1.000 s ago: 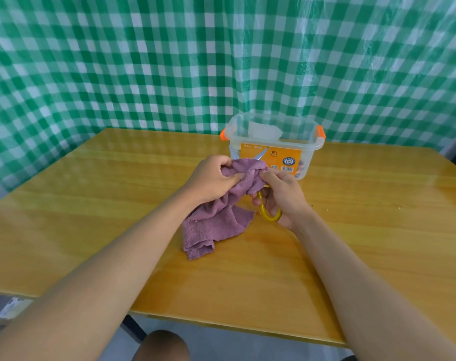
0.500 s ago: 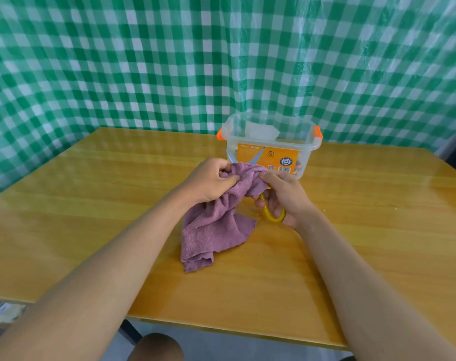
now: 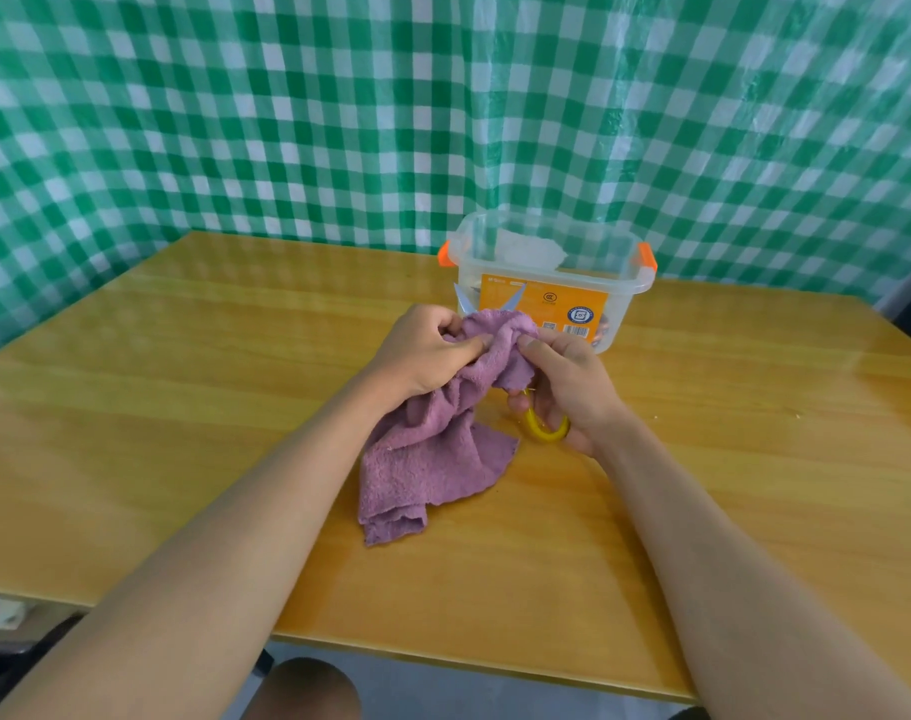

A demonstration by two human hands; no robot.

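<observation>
Both hands meet over the middle of the table, somewhat nearer its far edge than its near one. The left hand has its fingers curled and bunches the top of the purple cloth in a pinch. The right hand grips the scissors, its lower fingers wrapped through the yellow handle loop and its thumb pressed against the cloth's upper fold. The cloth is wrapped over the scissors' blades. Only the two blade tips stick out above it, spread apart and pointing toward the far edge. The rest of the cloth hangs down and lies crumpled on the wood, trailing toward the near edge.

Wide bands of bare wood run from the hands to the left edge and to the right edge, and a broad strip lies between the cloth's lower end and the near edge.

The room is tightest on the far side. A clear plastic box with orange clips stands close to the far edge, just behind the hands, and the blade tips overlap its front wall in this view. I cannot tell whether they touch it. A green-and-white checked sheet hangs right behind the far edge and around the left side, closing off both. A knee shows below the near edge.
</observation>
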